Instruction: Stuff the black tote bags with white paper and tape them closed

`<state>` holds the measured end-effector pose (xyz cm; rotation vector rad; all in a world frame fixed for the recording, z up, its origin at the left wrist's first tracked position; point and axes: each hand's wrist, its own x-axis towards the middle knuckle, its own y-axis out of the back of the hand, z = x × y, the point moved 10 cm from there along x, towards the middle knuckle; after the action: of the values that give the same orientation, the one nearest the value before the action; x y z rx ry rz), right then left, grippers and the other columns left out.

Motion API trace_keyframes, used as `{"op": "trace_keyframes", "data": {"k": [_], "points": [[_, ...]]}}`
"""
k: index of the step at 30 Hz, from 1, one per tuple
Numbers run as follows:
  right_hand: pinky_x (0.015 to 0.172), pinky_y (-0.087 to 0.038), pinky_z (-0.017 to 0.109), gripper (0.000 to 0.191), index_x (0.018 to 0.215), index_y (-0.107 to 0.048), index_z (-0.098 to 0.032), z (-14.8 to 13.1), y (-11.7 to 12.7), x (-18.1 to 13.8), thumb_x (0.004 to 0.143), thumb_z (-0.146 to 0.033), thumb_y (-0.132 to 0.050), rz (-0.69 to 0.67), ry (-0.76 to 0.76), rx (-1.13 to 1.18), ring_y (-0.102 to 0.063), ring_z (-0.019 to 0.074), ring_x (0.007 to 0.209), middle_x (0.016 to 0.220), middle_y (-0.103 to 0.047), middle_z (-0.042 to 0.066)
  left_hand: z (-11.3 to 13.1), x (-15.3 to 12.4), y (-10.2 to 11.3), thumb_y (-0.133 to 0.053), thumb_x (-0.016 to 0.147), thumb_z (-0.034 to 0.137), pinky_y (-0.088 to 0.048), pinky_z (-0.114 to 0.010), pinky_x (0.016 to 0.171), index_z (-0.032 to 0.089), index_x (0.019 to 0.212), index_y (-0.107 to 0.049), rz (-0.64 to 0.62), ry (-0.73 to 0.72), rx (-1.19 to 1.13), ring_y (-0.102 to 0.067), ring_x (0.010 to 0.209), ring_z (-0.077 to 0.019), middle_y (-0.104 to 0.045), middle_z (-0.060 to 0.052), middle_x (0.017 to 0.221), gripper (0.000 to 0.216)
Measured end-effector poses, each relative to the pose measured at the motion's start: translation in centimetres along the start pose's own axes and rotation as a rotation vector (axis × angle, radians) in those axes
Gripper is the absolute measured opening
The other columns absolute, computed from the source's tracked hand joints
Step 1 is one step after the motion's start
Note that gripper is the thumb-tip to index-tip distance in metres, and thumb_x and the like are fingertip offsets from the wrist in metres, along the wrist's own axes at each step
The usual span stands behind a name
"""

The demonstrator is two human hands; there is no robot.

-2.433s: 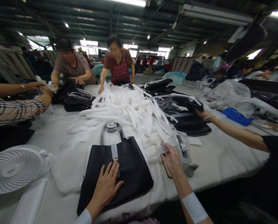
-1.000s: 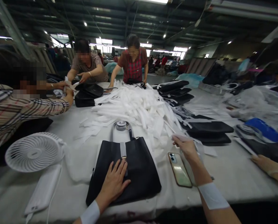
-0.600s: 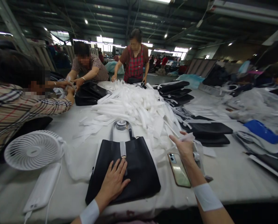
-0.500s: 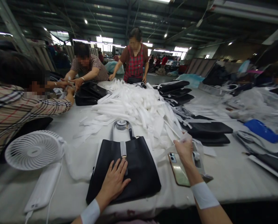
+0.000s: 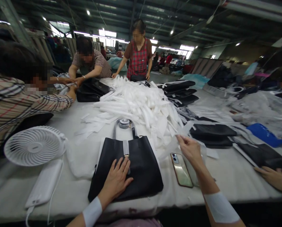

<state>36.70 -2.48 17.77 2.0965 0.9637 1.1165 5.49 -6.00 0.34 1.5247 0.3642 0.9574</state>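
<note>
A: So, where does the left hand (image 5: 116,181) lie?
B: Open and flat on the black bag (image 5: 145,170), fingers spread near its clasp. The weight probably pins the bag to the table's (image 5: 226,179) near edge.
A: And the right hand (image 5: 190,149)?
B: Raised beyond the phone (image 5: 181,170), wrist bent, fingertips pinched on a white strip (image 5: 171,145) which leads toward the strip pile (image 5: 141,104) behind.

I am pressing my left hand (image 5: 117,181) flat on the black leather handbag (image 5: 145,170) and pinching a white foam strip (image 5: 169,148) in my right hand (image 5: 190,148).
</note>
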Motion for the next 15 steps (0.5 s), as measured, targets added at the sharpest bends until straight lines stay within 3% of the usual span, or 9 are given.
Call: {"op": "trace_keyframes", "data": {"k": [3, 6, 9, 15], "points": [[0.058, -0.035, 0.027, 0.042, 0.063, -0.062, -0.017, -9.6, -1.7, -1.3, 0.091, -0.041, -0.042, -0.163, 0.370, -0.200, -0.057, 0.0156, 0.057, 0.062, -0.064, 0.006, -0.2, 0.0, -0.2, -0.043, 0.091, 0.050, -0.028, -0.052, 0.110, 0.019, 0.148, -0.028, -0.026, 0.007, -0.019, -0.037, 0.134, -0.0301, -0.034, -0.009, 0.151, 0.066], [0.053, -0.030, 0.028, 0.034, 0.068, -0.061, -0.015, -17.1, -5.6, -4.5, 0.092, -0.027, -0.040, -0.360, 0.683, -0.388, -0.058, 0.0166, 0.056, 0.064, -0.065, 0.008, -0.5, 0.0, -0.2, -0.043, 0.091, 0.052, -0.026, -0.052, 0.111, 0.020, 0.147, -0.030, -0.042, 0.025, -0.055, -0.035, 0.135, -0.0298, -0.035, -0.008, 0.151, 0.066], [0.050, -0.029, 0.028, 0.024, 0.074, -0.062, -0.013, -21.1, -10.1, -7.8, 0.089, -0.019, -0.044, -0.551, 0.852, -0.490, -0.060, 0.0180, 0.054, 0.064, -0.065, 0.010, -0.8, 0.1, -0.1, -0.042, 0.091, 0.055, -0.024, -0.052, 0.112, 0.021, 0.146, -0.031, -0.054, 0.049, -0.100, -0.034, 0.135, -0.0293, -0.034, -0.008, 0.151, 0.066], [0.057, -0.039, 0.027, 0.018, 0.065, -0.064, -0.014, -24.9, -15.7, -11.0, 0.080, -0.019, -0.056, -0.832, 0.900, -0.409, -0.061, 0.0195, 0.057, 0.055, -0.062, 0.010, -1.3, 0.2, -0.1, -0.042, 0.090, 0.058, -0.021, -0.053, 0.113, 0.020, 0.144, -0.035, -0.093, 0.075, -0.190, -0.033, 0.136, -0.0308, -0.039, -0.010, 0.148, 0.066]]}}
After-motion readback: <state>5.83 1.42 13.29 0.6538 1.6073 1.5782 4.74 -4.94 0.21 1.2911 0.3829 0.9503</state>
